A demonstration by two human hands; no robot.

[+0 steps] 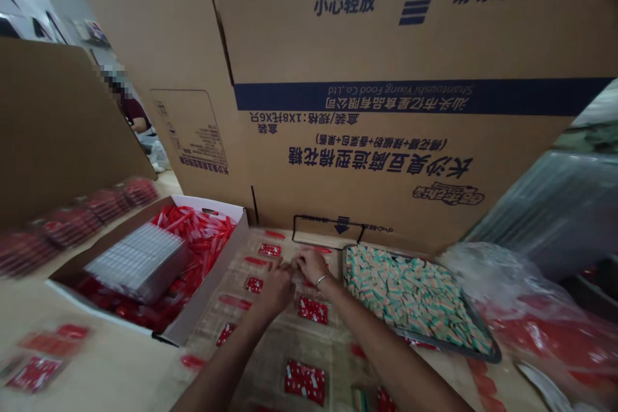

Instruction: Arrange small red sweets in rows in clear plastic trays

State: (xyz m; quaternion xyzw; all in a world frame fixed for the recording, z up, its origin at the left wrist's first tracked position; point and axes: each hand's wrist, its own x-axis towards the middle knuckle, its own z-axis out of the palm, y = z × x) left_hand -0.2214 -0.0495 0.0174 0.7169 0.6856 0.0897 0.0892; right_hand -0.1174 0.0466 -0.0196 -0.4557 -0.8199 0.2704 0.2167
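My left hand (279,288) and my right hand (312,266) meet over the far part of a layout of clear plastic trays (270,344). The fingers of each are pinched together, and whatever lies between them is too small and hidden to make out. A bracelet circles my right wrist. Around them the trays hold red packets with white marks, such as a packet (313,310) just below my hands and a larger-looking packet (304,381) nearer me. Slim red plastic pieces (235,302) lie beside the packets in the left part of the layout.
Left stands a white box (236,232) with red plastic pieces, packets and a stack of clear trays (140,257). Right is a dark tray (492,354) of striped candy pieces (410,290). A big carton (367,141) walls the back; filled packs (72,219) line the far left. A person (135,112) sits beyond.
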